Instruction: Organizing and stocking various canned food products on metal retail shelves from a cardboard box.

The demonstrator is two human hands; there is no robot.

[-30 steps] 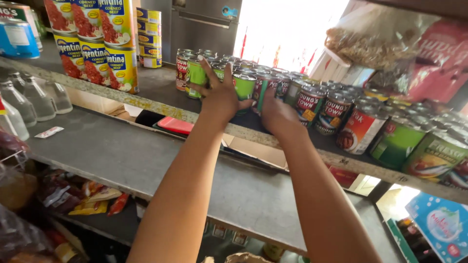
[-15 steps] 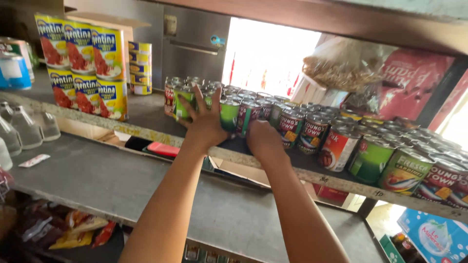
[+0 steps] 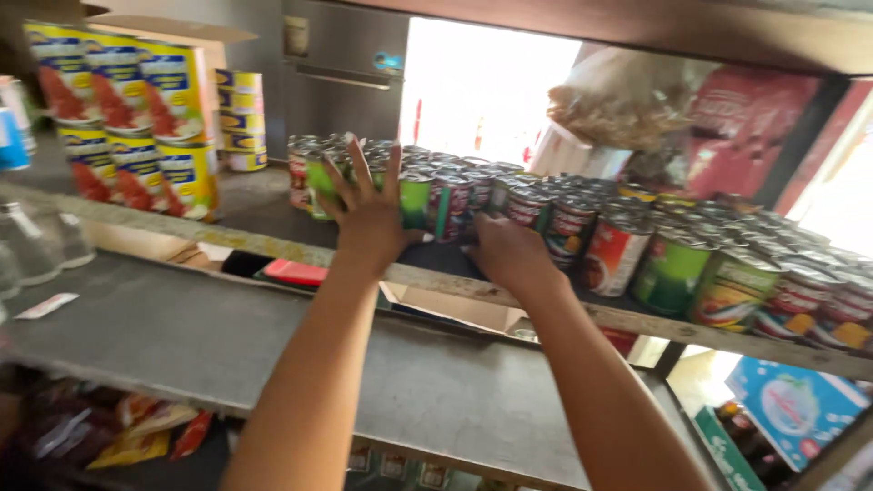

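Both my arms reach up to a wooden shelf [image 3: 637, 320] packed with rows of tin cans. My left hand [image 3: 367, 211] is spread flat, fingers apart, against the front of the green-labelled cans [image 3: 415, 198] at the left end of the row. My right hand [image 3: 506, 253] is curled in front of the dark red-labelled cans [image 3: 455, 205] beside them; whether its fingers grip a can is hidden. More red and green cans [image 3: 671, 269] run along the shelf to the right.
Yellow cartons [image 3: 136, 118] are stacked at the shelf's left end, with small yellow tins [image 3: 240, 120] behind. A grey lower shelf [image 3: 227, 345] holds a red flat object [image 3: 293, 271], glass bottles [image 3: 36, 244] and flattened cardboard [image 3: 455, 305]. Snack packets [image 3: 136, 427] lie below; a blue box [image 3: 793, 407] sits lower right.
The view has swung so the cans sit further right. My left hand has spread wider against the green cans; my right hand stays low at the row's front.
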